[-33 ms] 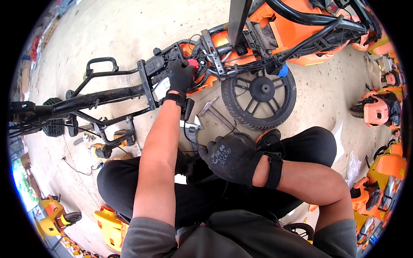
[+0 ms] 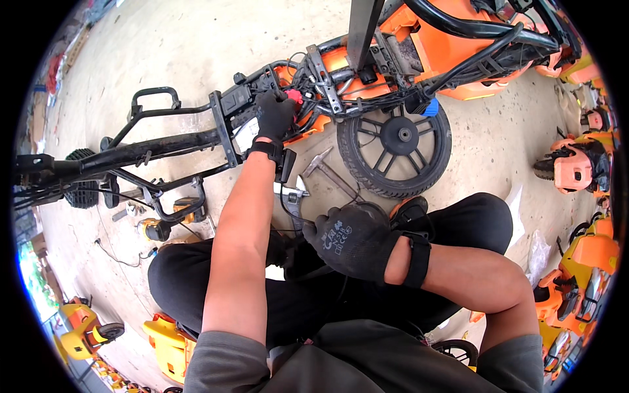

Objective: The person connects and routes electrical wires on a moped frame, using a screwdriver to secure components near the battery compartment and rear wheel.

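My left hand (image 2: 275, 118), in a black glove, reaches into the middle of a black scooter frame (image 2: 164, 145). Its fingers are closed at a small red piece (image 2: 294, 97), among a bundle of dark wires (image 2: 308, 92). My right hand (image 2: 350, 243), gloved too, is held above my lap with its back turned up. Those fingers are curled under, and whatever they hold is hidden. An adjustable wrench (image 2: 293, 202) and a hammer (image 2: 331, 174) lie on the floor just beyond my right hand.
A spoked wheel with a black tyre (image 2: 397, 150) lies against the frame. Orange body panels (image 2: 452, 46) are at the far right. Left of my knee rests a yellow-black power tool (image 2: 155, 229). Orange and yellow scooters (image 2: 580, 164) line the right, and clear plastic wrap (image 2: 538, 255) lies nearby.
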Tool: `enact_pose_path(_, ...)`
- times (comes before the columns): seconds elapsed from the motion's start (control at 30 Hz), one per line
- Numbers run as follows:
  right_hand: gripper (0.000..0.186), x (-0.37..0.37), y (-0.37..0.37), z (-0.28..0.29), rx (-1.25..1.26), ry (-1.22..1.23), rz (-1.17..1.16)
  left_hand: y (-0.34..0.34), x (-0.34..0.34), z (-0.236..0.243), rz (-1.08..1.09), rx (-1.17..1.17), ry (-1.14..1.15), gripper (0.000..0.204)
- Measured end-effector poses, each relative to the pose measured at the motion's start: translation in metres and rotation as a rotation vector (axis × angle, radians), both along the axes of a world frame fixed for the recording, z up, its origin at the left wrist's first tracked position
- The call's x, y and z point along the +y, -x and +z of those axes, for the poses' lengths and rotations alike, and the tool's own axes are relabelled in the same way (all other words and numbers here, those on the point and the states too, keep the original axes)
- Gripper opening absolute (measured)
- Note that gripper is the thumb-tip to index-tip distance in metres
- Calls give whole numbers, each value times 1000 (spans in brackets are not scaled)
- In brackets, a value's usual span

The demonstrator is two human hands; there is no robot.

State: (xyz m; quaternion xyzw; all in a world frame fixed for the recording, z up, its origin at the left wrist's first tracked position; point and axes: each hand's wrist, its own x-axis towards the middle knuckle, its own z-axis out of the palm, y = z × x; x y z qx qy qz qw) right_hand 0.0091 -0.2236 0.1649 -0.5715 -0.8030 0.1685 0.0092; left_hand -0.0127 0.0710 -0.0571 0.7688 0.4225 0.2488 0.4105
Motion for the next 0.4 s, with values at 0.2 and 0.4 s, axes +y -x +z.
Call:
enact_pose_path(0.2, 36, 0, -1, 1, 13, 26, -15, -6, -19, 24, 29, -88, -12, 19)
enact_pose_path(0.4, 38, 4, 1, 3, 30, 100, -12, -3, -25, 21, 29, -96, -200, 25)
